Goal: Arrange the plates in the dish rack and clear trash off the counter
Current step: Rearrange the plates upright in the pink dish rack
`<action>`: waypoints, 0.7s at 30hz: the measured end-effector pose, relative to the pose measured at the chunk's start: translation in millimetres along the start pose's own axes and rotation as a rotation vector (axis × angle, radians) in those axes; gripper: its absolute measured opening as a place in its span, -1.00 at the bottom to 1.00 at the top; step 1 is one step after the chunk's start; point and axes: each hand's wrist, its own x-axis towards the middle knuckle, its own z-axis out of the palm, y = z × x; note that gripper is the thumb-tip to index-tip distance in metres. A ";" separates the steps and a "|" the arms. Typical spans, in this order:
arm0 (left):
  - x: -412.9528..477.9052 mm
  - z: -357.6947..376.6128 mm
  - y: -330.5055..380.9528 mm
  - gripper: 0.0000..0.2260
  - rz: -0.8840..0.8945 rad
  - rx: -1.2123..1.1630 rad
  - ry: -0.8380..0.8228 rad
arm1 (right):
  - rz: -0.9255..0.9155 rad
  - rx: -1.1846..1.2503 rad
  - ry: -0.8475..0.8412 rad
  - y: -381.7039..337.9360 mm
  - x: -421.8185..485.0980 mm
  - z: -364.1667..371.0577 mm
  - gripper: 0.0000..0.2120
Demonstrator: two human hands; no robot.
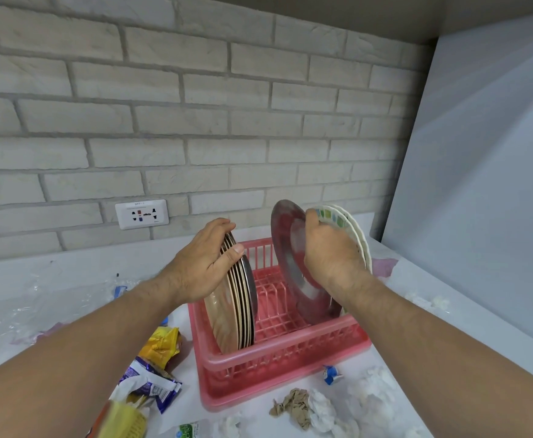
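- Head view, step in hand: the plates are being set on edge in the pink dish rack (277, 358), which stands on the desk (69, 279). The trash looks untouched so far.
- The left hand (206, 263) grips a stack of brown plates (227, 317) at the rack's left end. Its fingers (224, 224) are curled over the top rims and the thumb presses the edges.
- The right hand (331, 254) holds a reddish plate (287, 248) at the right end, tilted, with its fingers (311, 216) hooked round the rim. The white patterned plates (337, 216) stand just behind the hand; whether it grips them too I cannot tell.
- In the rack: both groups of plates, well apart, with bare ribs between them.
- Next move, as I judge it: seat the reddish plate into a slot and steady each group before letting go, since the leaning plates could slide or topple.
- Still to clear from the desk: a yellow wrapper (162, 343) and a purple wrapper (151, 384) left of the rack, and a blue scrap (331, 374), crumpled brown paper (292, 406) and white tissue (322, 406) in front of it.
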 end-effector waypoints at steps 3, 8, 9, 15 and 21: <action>0.4 0.6 -0.7 -0.26 -0.002 0.000 -0.002 | -0.010 -0.033 -0.029 0.5 -0.6 13.2 -0.45; 1.3 1.7 -1.8 -0.28 0.003 -0.005 0.002 | 0.018 -0.021 -0.113 3.1 -4.9 22.0 -0.34; 1.4 1.9 -1.6 -0.28 0.004 -0.008 0.003 | 0.012 -0.030 -0.115 3.4 -5.0 22.4 -0.33; 1.6 2.6 0.3 -0.29 0.001 -0.017 0.008 | -0.002 -0.085 -0.148 5.4 -2.3 16.0 -0.24; -0.7 1.3 0.0 -0.31 -0.007 -0.031 0.000 | -0.039 -0.253 -0.130 8.4 2.5 8.8 -0.36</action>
